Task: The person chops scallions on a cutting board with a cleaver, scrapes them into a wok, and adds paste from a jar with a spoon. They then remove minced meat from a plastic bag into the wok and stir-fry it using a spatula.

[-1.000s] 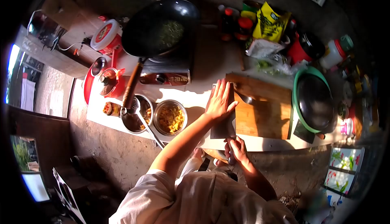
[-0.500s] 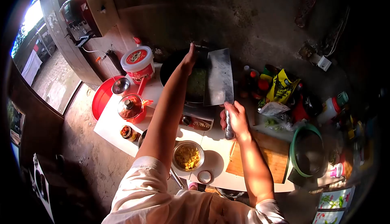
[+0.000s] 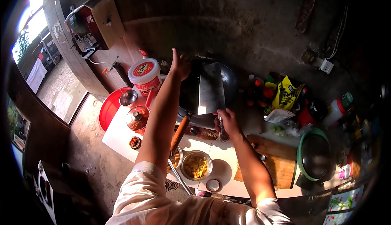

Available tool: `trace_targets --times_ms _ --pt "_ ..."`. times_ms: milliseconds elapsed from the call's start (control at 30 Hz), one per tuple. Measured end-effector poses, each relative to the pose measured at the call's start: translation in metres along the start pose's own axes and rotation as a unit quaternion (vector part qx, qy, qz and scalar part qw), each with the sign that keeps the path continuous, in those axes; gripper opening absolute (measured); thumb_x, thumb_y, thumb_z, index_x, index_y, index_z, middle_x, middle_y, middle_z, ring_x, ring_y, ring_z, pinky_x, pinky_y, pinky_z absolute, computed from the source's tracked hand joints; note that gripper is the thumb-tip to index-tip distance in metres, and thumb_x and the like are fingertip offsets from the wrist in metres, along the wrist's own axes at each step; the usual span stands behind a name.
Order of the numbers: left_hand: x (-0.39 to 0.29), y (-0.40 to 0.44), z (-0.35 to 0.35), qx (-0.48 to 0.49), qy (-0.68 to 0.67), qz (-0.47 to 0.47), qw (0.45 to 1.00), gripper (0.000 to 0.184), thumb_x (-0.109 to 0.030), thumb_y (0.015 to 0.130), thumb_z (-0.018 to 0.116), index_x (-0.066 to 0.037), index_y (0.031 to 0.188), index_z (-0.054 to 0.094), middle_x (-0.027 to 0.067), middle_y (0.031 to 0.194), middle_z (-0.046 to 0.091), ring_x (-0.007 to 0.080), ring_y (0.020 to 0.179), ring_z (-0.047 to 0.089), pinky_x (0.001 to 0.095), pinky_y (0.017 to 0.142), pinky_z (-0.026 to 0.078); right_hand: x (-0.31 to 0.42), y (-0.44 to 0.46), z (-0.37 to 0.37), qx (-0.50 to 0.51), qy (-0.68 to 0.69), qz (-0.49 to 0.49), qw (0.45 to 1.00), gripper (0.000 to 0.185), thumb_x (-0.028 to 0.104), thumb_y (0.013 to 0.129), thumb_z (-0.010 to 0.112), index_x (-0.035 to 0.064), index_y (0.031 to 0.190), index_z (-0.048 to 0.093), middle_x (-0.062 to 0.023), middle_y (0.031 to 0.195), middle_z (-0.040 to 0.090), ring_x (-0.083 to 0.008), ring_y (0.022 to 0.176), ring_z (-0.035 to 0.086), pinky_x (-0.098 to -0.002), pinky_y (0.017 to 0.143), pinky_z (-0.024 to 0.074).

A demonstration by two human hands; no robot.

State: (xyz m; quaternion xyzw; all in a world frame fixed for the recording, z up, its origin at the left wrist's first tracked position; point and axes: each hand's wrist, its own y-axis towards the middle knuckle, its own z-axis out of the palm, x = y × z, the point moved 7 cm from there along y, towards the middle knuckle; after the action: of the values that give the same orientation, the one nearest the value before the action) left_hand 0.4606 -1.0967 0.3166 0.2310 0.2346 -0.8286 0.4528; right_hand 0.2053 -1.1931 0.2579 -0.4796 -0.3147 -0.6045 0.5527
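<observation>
My right hand (image 3: 229, 124) grips the handle of a broad cleaver (image 3: 211, 88). The cleaver's blade stands over the dark wok (image 3: 231, 82), which sits on the stove (image 3: 199, 133). My left hand (image 3: 180, 66) is held over the wok's left side, apart from the blade, thumb stretched out and fingers partly in shadow; nothing shows in it. The wok's wooden handle (image 3: 180, 133) points towards me beside my left forearm. What lies inside the wok is too dark to make out.
A bowl of yellow food (image 3: 196, 166) stands in front of the stove. To the right are a cutting board (image 3: 277, 164), a green-rimmed basin (image 3: 301, 155) and a yellow packet (image 3: 287, 94). At left stand a white-lidded bucket (image 3: 144, 76) and a glass-lidded red pot (image 3: 137, 118).
The cleaver has shifted left over the wok and its blade has turned. My left hand has moved left, away from the blade. Green food seen in the wok before is now in shadow.
</observation>
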Motion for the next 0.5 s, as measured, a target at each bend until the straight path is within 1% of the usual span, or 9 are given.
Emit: trace_targets --times_ms 167,200,233,267,300,333,367,433,500 --pt "0.002 -0.018 0.018 0.020 0.070 0.048 0.996 0.086 -0.070 0.076 0.027 -0.013 0.137 0.005 0.0172 0.141 0.006 0.0277 0.131 0.007 0.0424 0.105 0.005 0.006 0.007 0.013 0.036 -0.043 -0.034 0.998 0.022 0.021 0.084 0.048 -0.0004 0.081 0.050 -0.0070 0.052 0.046 -0.0155 0.034 0.043 -0.0284 0.030 0.0334" --pt "-0.007 -0.028 0.021 -0.095 0.085 0.085 0.988 0.067 -0.058 0.084 0.028 -0.009 0.131 0.030 0.0166 0.138 0.021 0.0261 0.129 0.017 0.0397 0.104 0.011 0.006 0.008 0.009 0.001 -0.073 -0.016 0.997 0.020 0.020 0.083 0.048 0.0010 0.079 0.048 -0.0078 0.051 0.046 -0.0158 0.033 0.044 -0.0289 0.029 0.0335" --pt "-0.009 -0.020 0.014 -0.094 0.088 0.083 0.988 0.067 -0.058 0.084 0.028 -0.009 0.131 0.030 0.0166 0.138 0.021 0.0261 0.129 0.017 0.0397 0.104 0.011 0.006 0.006 0.005 -0.001 -0.070 -0.016 0.997 0.020 0.020 0.083 0.048 0.0010 0.079 0.048 -0.0078 0.051 0.046 -0.0158 0.033 0.044 -0.0289 0.029 0.0335" --pt "-0.020 -0.010 0.017 -0.018 0.345 0.152 0.926 0.066 -0.058 0.084 0.026 -0.011 0.130 0.032 0.0124 0.139 0.021 0.0244 0.130 0.015 0.0413 0.103 0.012 0.005 0.005 -0.003 -0.021 -0.063 -0.013 0.998 0.020 0.021 0.083 0.048 0.0017 0.079 0.047 -0.0078 0.050 0.046 -0.0161 0.033 0.044 -0.0290 0.029 0.0336" --pt "-0.017 -0.004 0.028 0.061 0.571 0.212 0.791 0.065 -0.059 0.084 0.023 -0.012 0.129 0.033 0.0082 0.140 0.020 0.0228 0.130 0.014 0.0428 0.102 0.014 0.005 0.005 -0.011 -0.040 -0.059 -0.012 0.997 0.019 0.021 0.083 0.048 0.0023 0.079 0.046 -0.0079 0.050 0.046 -0.0163 0.033 0.044 -0.0291 0.028 0.0336" --pt "-0.001 -0.021 0.042 0.035 0.702 0.316 0.637 0.056 -0.049 0.089 0.022 -0.011 0.125 0.040 0.0066 0.138 0.025 0.0236 0.129 0.017 0.0458 0.101 0.016 0.006 0.005 -0.014 -0.039 -0.033 -0.029 0.998 0.020 0.020 0.081 0.050 0.0024 0.077 0.042 -0.0083 0.048 0.044 -0.0180 0.030 0.043 -0.0309 0.026 0.0307" --pt "0.027 -0.036 0.053 0.110 0.722 0.352 0.585 0.054 -0.049 0.089 0.022 -0.014 0.129 0.034 0.0044 0.140 0.022 0.0239 0.130 0.015 0.0496 0.100 0.014 0.006 0.003 -0.019 -0.043 -0.033 -0.027 0.998 0.020 0.020 0.081 0.050 0.0024 0.077 0.042 -0.0083 0.048 0.044 -0.0180 0.030 0.043 -0.0309 0.026 0.0307" --pt "0.093 -0.079 0.065 0.221 0.789 0.274 0.503 0.058 -0.049 0.088 0.026 -0.018 0.136 0.017 0.0034 0.142 0.012 0.0215 0.132 0.007 0.0483 0.102 0.009 0.015 -0.002 -0.018 -0.052 0.017 0.017 0.998 0.020 0.021 0.081 0.050 0.0031 0.078 0.042 -0.0076 0.048 0.044 -0.0173 0.030 0.043 -0.0303 0.026 0.0325" --pt "0.111 -0.090 0.056 0.177 0.878 0.190 0.403 0.056 -0.045 0.089 0.025 -0.015 0.136 0.016 0.0037 0.143 0.010 0.0219 0.132 0.005 0.0483 0.102 0.007 0.027 -0.008 -0.022 -0.035 0.016 0.006 0.999 0.023 0.025 0.079 0.052 0.0038 0.077 0.043 -0.0068 0.048 0.044 -0.0160 0.031 0.044 -0.0297 0.026 0.0351"
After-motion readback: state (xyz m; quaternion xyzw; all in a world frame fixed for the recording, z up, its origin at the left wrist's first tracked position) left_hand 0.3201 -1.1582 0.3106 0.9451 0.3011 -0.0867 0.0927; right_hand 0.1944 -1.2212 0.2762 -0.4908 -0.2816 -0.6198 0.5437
